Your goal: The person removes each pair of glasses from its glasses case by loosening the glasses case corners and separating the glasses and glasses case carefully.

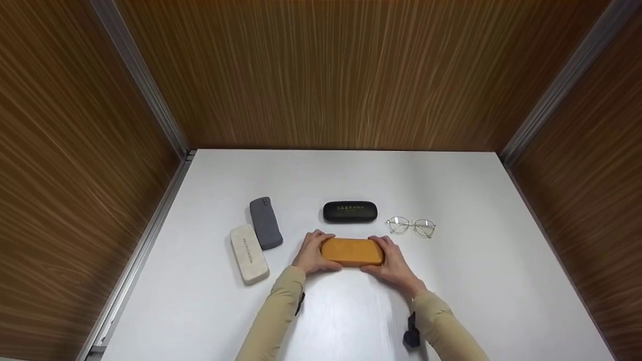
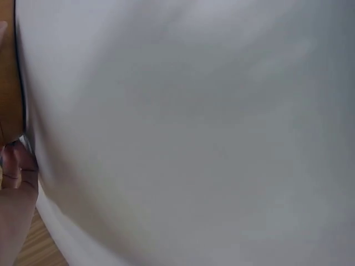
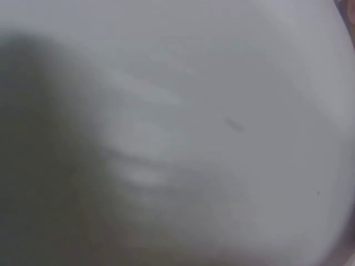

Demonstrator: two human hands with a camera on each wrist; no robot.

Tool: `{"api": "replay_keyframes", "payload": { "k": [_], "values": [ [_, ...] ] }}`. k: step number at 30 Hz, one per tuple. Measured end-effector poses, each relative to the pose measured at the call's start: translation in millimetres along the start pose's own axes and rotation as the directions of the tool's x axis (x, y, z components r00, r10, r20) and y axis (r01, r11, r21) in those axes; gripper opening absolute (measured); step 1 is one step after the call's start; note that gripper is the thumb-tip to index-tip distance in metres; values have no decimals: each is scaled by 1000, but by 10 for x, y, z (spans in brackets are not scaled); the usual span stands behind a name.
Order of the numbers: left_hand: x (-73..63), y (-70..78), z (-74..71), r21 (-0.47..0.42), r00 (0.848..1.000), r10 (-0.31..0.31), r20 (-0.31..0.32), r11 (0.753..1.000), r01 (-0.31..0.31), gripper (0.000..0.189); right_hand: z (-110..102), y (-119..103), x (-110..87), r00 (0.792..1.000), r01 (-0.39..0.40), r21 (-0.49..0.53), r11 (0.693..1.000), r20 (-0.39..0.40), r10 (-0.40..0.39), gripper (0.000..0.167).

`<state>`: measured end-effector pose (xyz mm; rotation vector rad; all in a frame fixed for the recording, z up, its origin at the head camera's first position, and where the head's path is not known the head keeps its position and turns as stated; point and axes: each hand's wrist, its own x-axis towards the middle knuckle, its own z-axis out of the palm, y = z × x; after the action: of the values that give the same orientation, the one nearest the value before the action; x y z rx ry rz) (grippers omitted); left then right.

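An orange glasses case [image 1: 352, 251] lies lengthwise across the white table, its lid down. My left hand [image 1: 312, 254] grips its left end, thumb along the near side and fingers at the far side. On the right end my right hand [image 1: 390, 263] holds the case in the same manner. Just beyond it lies a black glasses case [image 1: 350, 212] with gold lettering. A pair of thin-framed glasses [image 1: 412, 227] rests to the right of the black case. In the left wrist view only an edge of the orange case [image 2: 10, 83] shows at the far left.
To the left lie a grey glasses case [image 1: 266, 223] and a cream glasses case [image 1: 249, 254], close beside each other. Wood-grain panels [image 1: 321, 75] enclose the back and both sides of the white table [image 1: 501, 281]. The right wrist view is mostly blurred tabletop and sleeve.
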<state>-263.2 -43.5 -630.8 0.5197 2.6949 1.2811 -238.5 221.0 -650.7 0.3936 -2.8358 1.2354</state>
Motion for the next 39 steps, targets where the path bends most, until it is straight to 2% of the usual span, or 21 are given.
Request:
{"api": "replay_keyframes", "payload": {
  "k": [8,12,15,22,30,35,39],
  "values": [
    [16,-95,58,-86,996,62,-69,994,-68,85,22,-5,-20,999,11,-23,1000,-33,-12,84],
    [2,-120,79,-162,996,47,-82,985,-60,84,62,13,-42,998,30,-68,997,-55,-33,84],
    [-4,-118,75,-186,996,39,-86,981,-55,82,85,15,-57,996,45,-93,995,-76,-52,83],
    [-5,-80,52,-128,996,16,-86,991,-27,78,96,-8,-62,995,38,-115,993,-84,-48,82],
    [4,-55,0,-44,998,32,-63,998,-34,79,100,-21,-72,996,29,-128,991,-81,-39,81],
    [33,-33,-46,20,998,29,-47,999,-28,77,96,-25,-75,996,34,-98,995,-75,-41,84],
    [64,9,-83,13,999,12,-36,1000,-12,80,79,-25,-63,995,52,-63,997,-86,-58,91]
  ]
}}
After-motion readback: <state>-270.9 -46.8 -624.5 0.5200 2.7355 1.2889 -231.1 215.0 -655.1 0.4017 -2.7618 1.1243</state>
